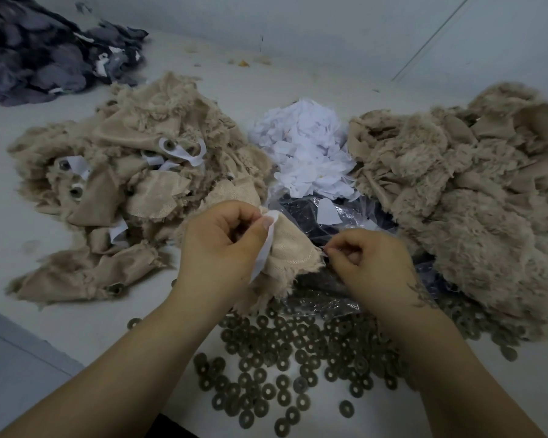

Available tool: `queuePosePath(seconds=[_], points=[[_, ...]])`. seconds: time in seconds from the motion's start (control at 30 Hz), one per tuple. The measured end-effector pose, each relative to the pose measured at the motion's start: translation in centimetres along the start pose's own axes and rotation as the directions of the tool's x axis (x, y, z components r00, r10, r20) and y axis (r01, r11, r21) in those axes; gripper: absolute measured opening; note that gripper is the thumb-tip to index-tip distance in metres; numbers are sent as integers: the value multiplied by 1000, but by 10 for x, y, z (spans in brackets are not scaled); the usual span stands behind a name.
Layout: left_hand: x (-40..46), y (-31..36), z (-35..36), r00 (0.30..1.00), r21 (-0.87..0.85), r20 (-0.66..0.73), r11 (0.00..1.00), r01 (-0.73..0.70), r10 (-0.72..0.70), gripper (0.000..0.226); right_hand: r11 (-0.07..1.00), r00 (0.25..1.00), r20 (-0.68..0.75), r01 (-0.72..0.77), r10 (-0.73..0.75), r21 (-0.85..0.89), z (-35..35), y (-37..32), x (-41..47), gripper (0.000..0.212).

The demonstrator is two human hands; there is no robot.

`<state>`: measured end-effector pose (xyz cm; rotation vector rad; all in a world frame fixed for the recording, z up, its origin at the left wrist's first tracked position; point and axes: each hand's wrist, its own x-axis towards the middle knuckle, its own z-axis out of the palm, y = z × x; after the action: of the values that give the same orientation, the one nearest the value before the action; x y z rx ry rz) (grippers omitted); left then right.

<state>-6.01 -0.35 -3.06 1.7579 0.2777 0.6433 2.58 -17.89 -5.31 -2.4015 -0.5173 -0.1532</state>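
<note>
From the head camera, the only view I have, both hands meet over the middle of the bench (266, 74). My left hand (222, 245) is closed on a plush piece (291, 251), thumb and forefinger pinching a white strip (266, 245) against its left edge. The strip's long axis runs from upper right down to lower left, along the left hand's side of the cloth. The piece spans the gap between the hands, so its free right corner points at my right hand (370, 257). That hand is curled with its fingertips pinched right at that corner. I cannot tell whether they hold the cloth edge or some small dark part; the spot is too blurred.

I judge that the coming move turns on the strip, and the left hand is plainly nearer to it. Washers (282, 358) lie scattered below the wrists, and a plastic bag (329, 216) sits just behind the piece.
</note>
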Motion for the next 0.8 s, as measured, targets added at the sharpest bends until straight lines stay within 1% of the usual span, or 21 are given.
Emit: queuePosePath(seconds=[0.03,0.07,0.13,0.17,0.23,0.3,0.5,0.6,0.7,0.77,0.8], points=[[0,0,0,1000,1,3,1000,0,0,20,1000,1000,20,4,-3,-18,1,1,0,13],[0,0,0,1000,2,7,1000,2,-2,20,999,999,41,6,-5,-37,1,1,-1,15],[0,0,-1,1000,1,12,1000,9,-9,20,997,998,68,1,4,-73,-1,3,-2,25],[-1,0,-1,1000,-2,13,1000,14,-14,20,996,998,62,6,-1,-88,-4,3,-1,24],[-1,0,-1,1000,-7,16,1000,18,-18,20,994,999,25,28,-26,-108,-11,0,-2,15],[-1,0,0,1000,-16,24,1000,18,-17,20,991,999,4,37,-37,-129,-16,-3,-3,14],[-1,1,1,999,-34,32,999,31,-30,17,985,998,57,27,-18,-172,-15,-4,0,16],[0,1,1,999,-34,31,999,33,-32,16,992,998,63,26,-18,-120,-15,-3,1,16],[0,2,1,999,-34,36,999,34,-32,18,999,1000,17,14,-13,-53,-19,-5,0,15],[0,2,0,999,-30,35,999,32,-31,18,1000,999,37,-23,23,-1,-22,-5,0,10],[0,2,0,999,-32,33,999,31,-30,17,999,997,61,-40,39,13,-23,-6,-1,11]])
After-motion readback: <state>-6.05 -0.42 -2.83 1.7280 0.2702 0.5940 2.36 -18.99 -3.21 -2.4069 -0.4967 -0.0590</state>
